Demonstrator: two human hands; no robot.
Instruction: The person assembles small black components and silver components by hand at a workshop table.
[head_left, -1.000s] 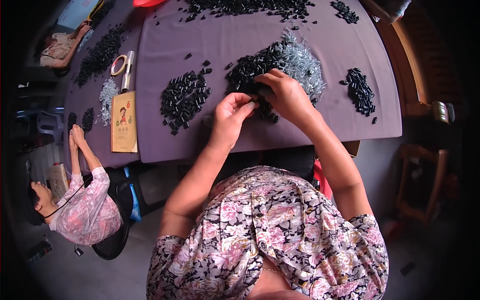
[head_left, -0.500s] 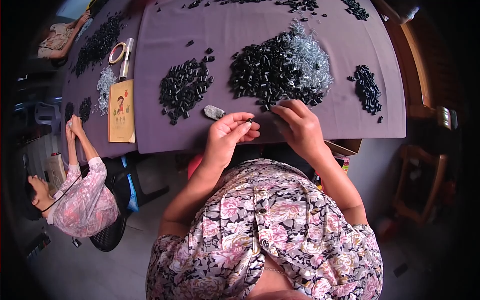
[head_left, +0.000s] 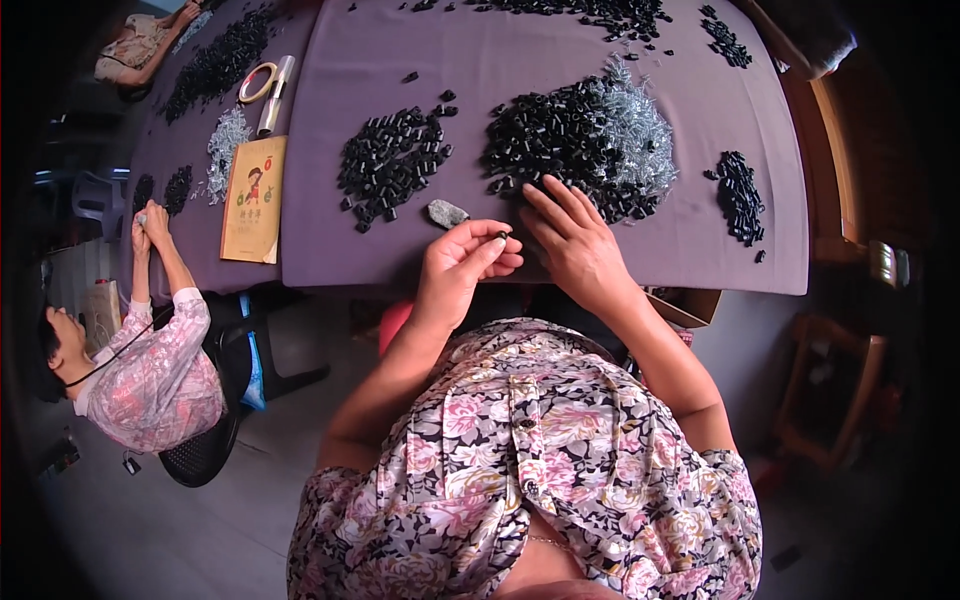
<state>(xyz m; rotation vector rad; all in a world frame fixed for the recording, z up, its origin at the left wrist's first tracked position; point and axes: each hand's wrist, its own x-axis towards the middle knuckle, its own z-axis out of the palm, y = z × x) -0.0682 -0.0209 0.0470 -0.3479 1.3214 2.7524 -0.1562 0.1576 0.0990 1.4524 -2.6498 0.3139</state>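
Observation:
Between the thumb and forefinger of my left hand [head_left: 463, 262] is a small black piece [head_left: 502, 236], pinched close to the table's near edge. My right hand [head_left: 578, 245] lies with its fingers stretched out and apart. Its fingertips touch the near side of a big heap of small black tubular pieces [head_left: 530, 140]. Clear, thin little parts [head_left: 640, 135] are piled against that heap's right side. A grey, stone-like lump [head_left: 446, 213] rests just beyond my left hand. Farther left lies a looser group of black pieces [head_left: 395, 160].
The purple cloth-covered table [head_left: 700, 250] also bears a small black pile [head_left: 740, 200] at the right. On the left table are a yellow booklet [head_left: 253, 200], a tape roll [head_left: 258, 82] and more piles. A seated person [head_left: 150, 370] works there. A wooden chair [head_left: 830, 390] stands right.
My right hand has gone from curled fingers to stretched fingers at the heap's near edge. My left hand keeps its pinch. The whole view has shifted slightly.

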